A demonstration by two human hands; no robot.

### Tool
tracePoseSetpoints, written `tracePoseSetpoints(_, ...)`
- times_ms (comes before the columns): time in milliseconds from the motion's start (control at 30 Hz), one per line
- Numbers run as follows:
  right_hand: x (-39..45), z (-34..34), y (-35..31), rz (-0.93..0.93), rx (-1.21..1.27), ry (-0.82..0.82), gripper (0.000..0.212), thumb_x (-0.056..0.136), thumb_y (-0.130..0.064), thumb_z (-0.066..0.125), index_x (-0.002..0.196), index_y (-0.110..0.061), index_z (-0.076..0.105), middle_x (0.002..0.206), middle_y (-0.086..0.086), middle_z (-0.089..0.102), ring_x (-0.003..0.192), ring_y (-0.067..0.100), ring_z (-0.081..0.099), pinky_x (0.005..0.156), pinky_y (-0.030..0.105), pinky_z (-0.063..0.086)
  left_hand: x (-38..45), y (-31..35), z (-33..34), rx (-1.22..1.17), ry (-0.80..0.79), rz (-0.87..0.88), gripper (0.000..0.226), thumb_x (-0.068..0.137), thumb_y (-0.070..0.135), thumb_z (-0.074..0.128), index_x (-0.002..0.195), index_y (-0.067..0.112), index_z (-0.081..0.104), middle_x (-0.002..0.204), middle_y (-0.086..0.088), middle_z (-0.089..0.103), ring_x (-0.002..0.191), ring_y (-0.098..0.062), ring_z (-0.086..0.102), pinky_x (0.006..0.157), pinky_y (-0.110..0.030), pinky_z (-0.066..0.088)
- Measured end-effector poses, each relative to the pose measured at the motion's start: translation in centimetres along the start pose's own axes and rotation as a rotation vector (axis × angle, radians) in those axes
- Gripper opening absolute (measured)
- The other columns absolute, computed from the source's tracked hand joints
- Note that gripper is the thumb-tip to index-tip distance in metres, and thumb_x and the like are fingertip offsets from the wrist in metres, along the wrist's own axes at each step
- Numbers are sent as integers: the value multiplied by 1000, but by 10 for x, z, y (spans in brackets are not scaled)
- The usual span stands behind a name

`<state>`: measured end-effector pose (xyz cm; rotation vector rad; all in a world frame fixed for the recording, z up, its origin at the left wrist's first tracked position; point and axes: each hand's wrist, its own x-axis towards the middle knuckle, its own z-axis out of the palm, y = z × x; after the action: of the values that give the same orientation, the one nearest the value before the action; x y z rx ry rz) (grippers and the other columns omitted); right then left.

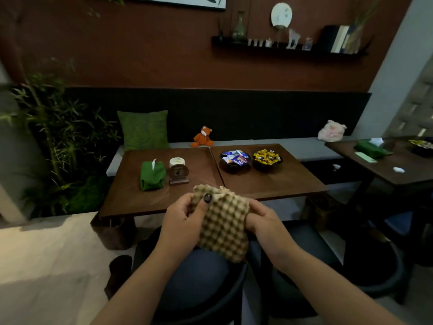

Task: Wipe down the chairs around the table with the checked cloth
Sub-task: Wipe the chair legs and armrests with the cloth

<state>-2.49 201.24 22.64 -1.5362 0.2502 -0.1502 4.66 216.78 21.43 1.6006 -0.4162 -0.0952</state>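
Note:
The brown and cream checked cloth (222, 221) hangs bunched between both my hands, above the near edge of the wooden table (269, 184). My left hand (185, 219) pinches its left side, thumb on top. My right hand (262, 221) grips its right edge. Below the cloth stand two dark round chairs with blue-grey seats, the left chair (194, 280) directly under my arms and the right chair (304, 245) beside it. Neither hand touches a chair.
On the table sit a green tissue pouch (151, 175), a small wooden stand (178, 174) and two bowls of wrapped sweets (250, 158). Behind is a bench (276, 144) with a green cushion and soft toys. A second table (393, 167) stands right; plants (54, 146) left.

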Motion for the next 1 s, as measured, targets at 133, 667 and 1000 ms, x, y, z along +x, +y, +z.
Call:
tracePoseSetpoints(133, -7, -9, -12, 30, 191, -181, 31, 73, -9, 59, 98, -21, 73, 104, 9, 71, 92, 19, 66, 77, 30, 51, -9, 13, 7, -78, 77, 0, 13, 94, 28, 60, 95, 22, 71, 90, 8, 75, 86, -6, 70, 70, -17, 54)
tracePoseSetpoints(667, -19, 30, -22, -179, 89, 84, 9, 77, -17, 74, 77, -10, 68, 82, 8, 72, 76, 14, 68, 61, 23, 53, -21, 20, -47, -63, 164, 100, 21, 84, 47, 57, 80, 31, 70, 80, 11, 72, 73, 4, 64, 60, -9, 46)
tracePoseSetpoints(1000, -15, 26, -20, -344, -206, 86, 37, 80, -12, 71, 48, -19, 54, 91, -5, 73, 89, 10, 68, 79, 25, 45, -5, 20, -63, -79, 181, 70, 36, 93, 41, 52, 85, 11, 69, 84, -10, 70, 73, -8, 60, 65, -21, 51)
